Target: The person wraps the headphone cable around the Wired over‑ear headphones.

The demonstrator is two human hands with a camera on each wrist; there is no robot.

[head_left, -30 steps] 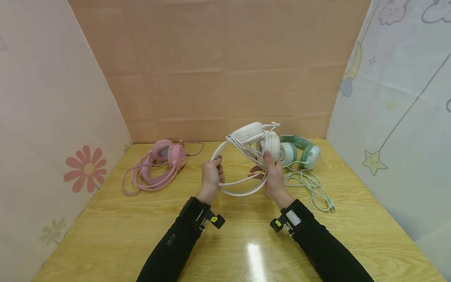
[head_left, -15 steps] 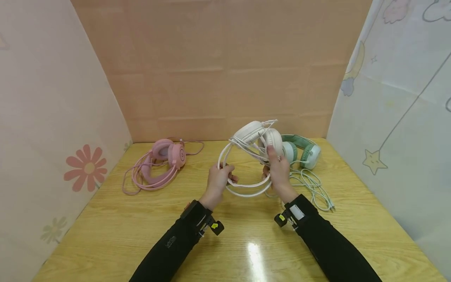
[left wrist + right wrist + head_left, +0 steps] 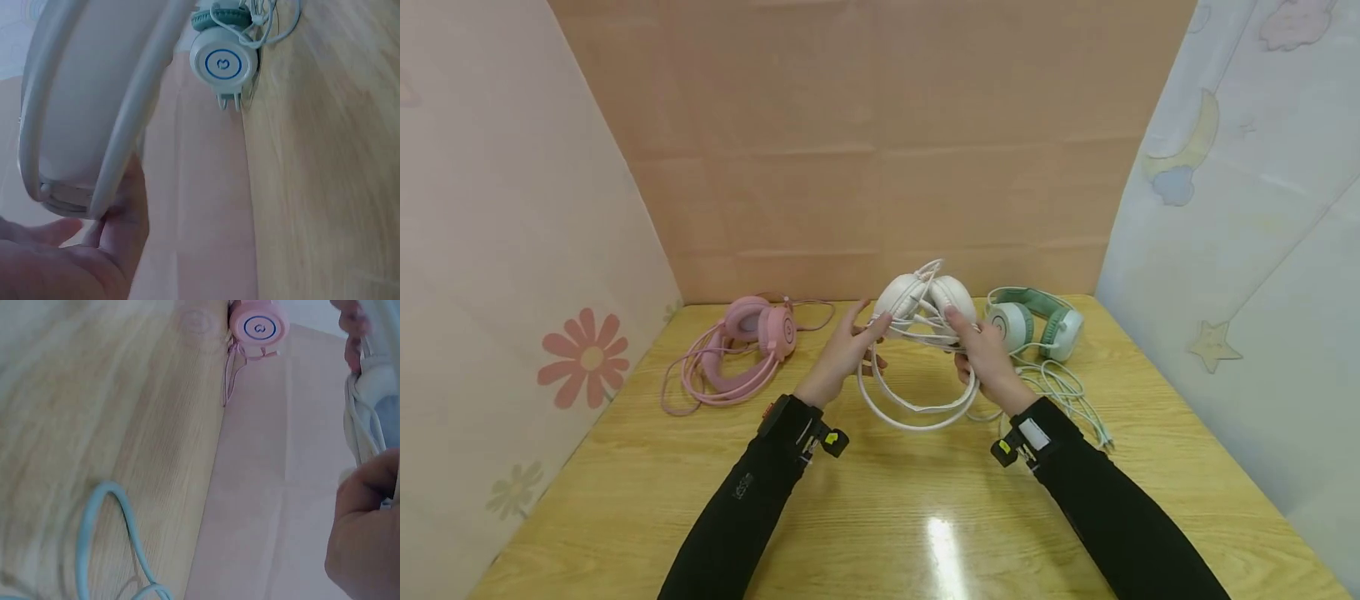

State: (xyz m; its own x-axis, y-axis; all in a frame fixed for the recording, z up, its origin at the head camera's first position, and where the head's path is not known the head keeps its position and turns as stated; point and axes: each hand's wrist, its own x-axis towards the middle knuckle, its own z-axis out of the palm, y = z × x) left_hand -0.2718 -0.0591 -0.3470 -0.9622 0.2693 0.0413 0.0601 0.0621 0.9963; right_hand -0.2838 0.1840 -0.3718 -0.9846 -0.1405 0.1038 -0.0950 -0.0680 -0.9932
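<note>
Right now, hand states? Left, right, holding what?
Left hand: open, straight fingers touching the white headphones.
Right hand: closed round the white headphones and their cable.

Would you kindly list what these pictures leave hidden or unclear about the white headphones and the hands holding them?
- White headphones, head view: the ear cups' far faces are turned away; where the wrapped cable ends is too small to tell.
- Left hand, left wrist view: only part shows at the frame's lower edge, behind the headband.
- Right hand, right wrist view: blurred and cut off by the right edge, so its grip is unclear.
- Green headphones, head view: the plug is too small.
</note>
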